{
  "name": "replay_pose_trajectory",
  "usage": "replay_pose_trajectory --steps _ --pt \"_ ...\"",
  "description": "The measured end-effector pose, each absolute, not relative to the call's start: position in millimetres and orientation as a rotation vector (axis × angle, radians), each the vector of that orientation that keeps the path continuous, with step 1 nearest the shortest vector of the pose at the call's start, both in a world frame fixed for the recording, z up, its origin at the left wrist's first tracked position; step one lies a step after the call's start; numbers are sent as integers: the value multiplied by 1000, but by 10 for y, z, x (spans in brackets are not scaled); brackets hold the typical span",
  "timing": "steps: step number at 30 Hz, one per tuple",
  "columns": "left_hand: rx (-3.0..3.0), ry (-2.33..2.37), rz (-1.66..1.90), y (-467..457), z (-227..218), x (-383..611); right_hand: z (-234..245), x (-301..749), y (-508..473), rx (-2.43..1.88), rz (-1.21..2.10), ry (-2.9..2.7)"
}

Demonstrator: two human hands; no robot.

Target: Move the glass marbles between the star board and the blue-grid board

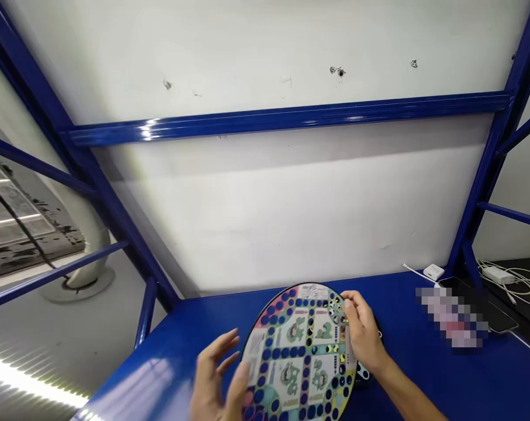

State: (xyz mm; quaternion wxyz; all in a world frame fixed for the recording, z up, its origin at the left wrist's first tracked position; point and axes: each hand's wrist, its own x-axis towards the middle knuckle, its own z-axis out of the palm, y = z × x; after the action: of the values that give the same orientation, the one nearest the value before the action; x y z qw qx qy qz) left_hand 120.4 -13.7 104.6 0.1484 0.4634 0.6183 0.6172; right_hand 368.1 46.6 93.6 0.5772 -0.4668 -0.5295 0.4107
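Now | game board (300,356) near table (400,292) edge | right hand (363,330) on rim

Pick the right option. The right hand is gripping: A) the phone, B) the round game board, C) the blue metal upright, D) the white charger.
B: the right hand has its fingers curled over the rim of the round game board.

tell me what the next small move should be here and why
Probably bring your left hand onto the round game board, since that hand is open at the rim, not gripping, while your right hand alone grips the board's right edge.
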Motion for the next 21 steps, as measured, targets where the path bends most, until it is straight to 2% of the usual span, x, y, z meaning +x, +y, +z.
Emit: replay_pose_trajectory --steps 4,10,21 --pt "1560 1656 1211 134 774 1702 547 4204 672 -1279 905 -1257" --pt "1774 1711 929 666 245 1961 -7 4501 882 -1585 520 -1442" --pt "1913 1892 550 1137 214 1897 -72 4388 1174 -1758 492 -1730"
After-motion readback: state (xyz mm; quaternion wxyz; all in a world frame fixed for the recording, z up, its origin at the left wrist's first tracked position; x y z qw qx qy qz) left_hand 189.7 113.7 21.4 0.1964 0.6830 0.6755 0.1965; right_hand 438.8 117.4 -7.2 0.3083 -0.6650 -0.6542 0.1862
